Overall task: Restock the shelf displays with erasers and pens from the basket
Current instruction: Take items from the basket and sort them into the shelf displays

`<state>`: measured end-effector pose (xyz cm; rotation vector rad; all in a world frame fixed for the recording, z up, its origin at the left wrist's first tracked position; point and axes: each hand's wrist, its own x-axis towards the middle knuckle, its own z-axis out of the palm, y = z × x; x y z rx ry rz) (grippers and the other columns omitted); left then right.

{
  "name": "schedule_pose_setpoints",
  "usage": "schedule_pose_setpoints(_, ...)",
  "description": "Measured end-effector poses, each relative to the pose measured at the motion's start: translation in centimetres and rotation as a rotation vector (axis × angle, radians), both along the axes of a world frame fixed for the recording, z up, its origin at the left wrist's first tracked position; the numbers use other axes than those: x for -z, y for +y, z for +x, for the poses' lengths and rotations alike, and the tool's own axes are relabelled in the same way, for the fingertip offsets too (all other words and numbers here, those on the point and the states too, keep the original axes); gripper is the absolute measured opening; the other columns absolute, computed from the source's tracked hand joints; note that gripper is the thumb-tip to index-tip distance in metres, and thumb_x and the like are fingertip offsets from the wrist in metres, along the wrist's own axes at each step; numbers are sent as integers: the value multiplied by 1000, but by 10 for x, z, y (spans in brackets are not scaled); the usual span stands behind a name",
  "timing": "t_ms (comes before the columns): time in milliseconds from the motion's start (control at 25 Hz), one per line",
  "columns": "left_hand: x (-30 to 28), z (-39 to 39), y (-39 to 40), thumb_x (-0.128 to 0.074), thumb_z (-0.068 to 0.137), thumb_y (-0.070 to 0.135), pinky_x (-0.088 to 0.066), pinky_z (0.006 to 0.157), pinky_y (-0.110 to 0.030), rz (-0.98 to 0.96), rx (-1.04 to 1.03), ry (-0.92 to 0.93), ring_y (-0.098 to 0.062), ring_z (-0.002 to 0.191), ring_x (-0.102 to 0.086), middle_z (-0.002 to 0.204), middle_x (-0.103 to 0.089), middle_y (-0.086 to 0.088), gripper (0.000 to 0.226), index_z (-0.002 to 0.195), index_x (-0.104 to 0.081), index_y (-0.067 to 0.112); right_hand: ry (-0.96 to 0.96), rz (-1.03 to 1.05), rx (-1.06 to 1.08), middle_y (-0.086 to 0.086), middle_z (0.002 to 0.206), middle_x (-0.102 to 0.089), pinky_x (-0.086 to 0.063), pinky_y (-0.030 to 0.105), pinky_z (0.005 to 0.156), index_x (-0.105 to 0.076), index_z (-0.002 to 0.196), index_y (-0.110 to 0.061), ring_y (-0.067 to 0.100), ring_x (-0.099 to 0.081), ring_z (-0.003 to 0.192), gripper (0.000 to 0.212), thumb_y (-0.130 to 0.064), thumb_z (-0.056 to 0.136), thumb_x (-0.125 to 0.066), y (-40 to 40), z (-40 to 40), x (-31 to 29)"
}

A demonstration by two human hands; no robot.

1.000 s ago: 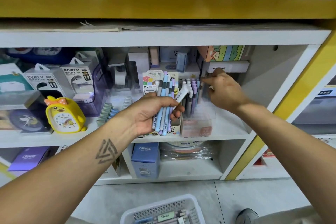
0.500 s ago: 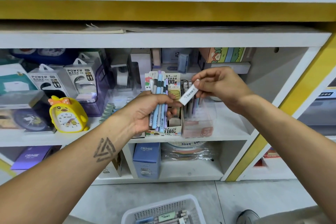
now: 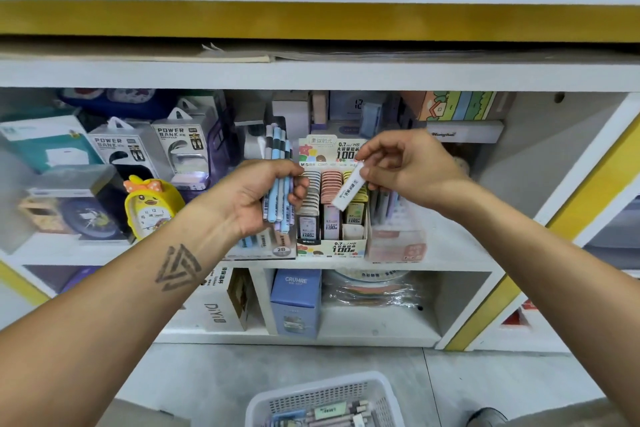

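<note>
Left hand (image 3: 256,199): fingers curled round a bundle of pens (image 3: 278,180), held upright before the shelf (image 3: 450,250).
Right hand (image 3: 407,168): fingertips pinch the upper end of a white eraser (image 3: 349,191), which hangs tilted over the lead-refill display box (image 3: 332,246).
Eraser handling: likely light, stiff, smooth-sleeved; take it across the narrow sides.
Pens: light, slippery together; grip mid-barrel.
Basket (image 3: 323,399): on the floor below, holding more stock.

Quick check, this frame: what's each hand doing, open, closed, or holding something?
Left hand: grips a bundle of pens.
Right hand: pinches a white eraser by its upper end.
</note>
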<state>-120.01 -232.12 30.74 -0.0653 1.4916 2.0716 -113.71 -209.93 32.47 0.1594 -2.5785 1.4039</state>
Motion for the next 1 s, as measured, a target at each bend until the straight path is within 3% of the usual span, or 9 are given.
schedule_pose_setpoints(200, -3, -9, -32, -53, 92, 1, -44, 42, -18, 25, -57, -40, -15, 55, -55, 71, -58, -11, 10, 85, -54, 8, -42, -93, -52, 12, 83, -72, -61, 27, 72, -70, 97, -3, 22, -73, 71, 12, 6, 88, -69, -27, -5, 4)
schedule_pose_setpoints(400, -4, -12, -57, -51, 91, 0, -45, 44, -19, 32, -102, -32, -15, 57, -54, 70, -57, -9, 11, 85, -54, 9, -57, -231, -85, 14, 87, -70, -62, 31, 72, -67, 101, 5, 24, -71, 72, 14, 8, 88, -68, -50, -19, 10)
schedule_pose_setpoints(520, -4, -13, -69, -51, 91, 0, -44, 43, -20, 18, -136, -57, -15, 54, -53, 67, -56, -9, 12, 83, -52, 8, -6, -112, -89, 3, 80, -69, -56, 24, 69, -70, 97, 0, 21, -66, 69, 12, 6, 87, -70, -64, -29, 16)
schedule_pose_setpoints(680, -2, -11, -81, -50, 93, 1, -44, 42, -19, 2, -134, -97, -16, 52, -53, 65, -55, -10, 12, 83, -50, 7, 7, -33, -85, 15, 82, -73, -58, 22, 69, -72, 93, -7, 16, -71, 67, 11, 2, 87, -71, -77, -39, 23)
schedule_pose_setpoints(800, -1, -11, -90, -50, 94, 1, -44, 42, -19, 17, -118, -107, -15, 50, -53, 65, -54, -10, 11, 85, -51, 7, 32, -43, -65, 13, 84, -71, -56, 18, 67, -71, 92, -11, 14, -66, 65, 13, 1, 88, -70, -83, -49, 27)
schedule_pose_setpoints(920, -1, -12, -97, -51, 94, 1, -45, 41, -20, 36, -111, -112, -14, 49, -54, 64, -55, -9, 8, 89, -54, 6, 289, 301, 100, -1, 85, -70, -54, 17, 75, -73, 102, -15, 9, -62, 72, 14, -8, 90, -69, -89, -64, 25)
schedule_pose_setpoints(1000, -2, -12, -101, -50, 94, 0, -45, 41, -19, 45, -102, -107, -14, 48, -54, 64, -56, -9, 8, 94, -55, 6, 378, 513, 126, 3, 94, -72, -57, 31, 83, -72, 105, -13, 17, -66, 84, 14, -11, 93, -65, -97, -78, 20)
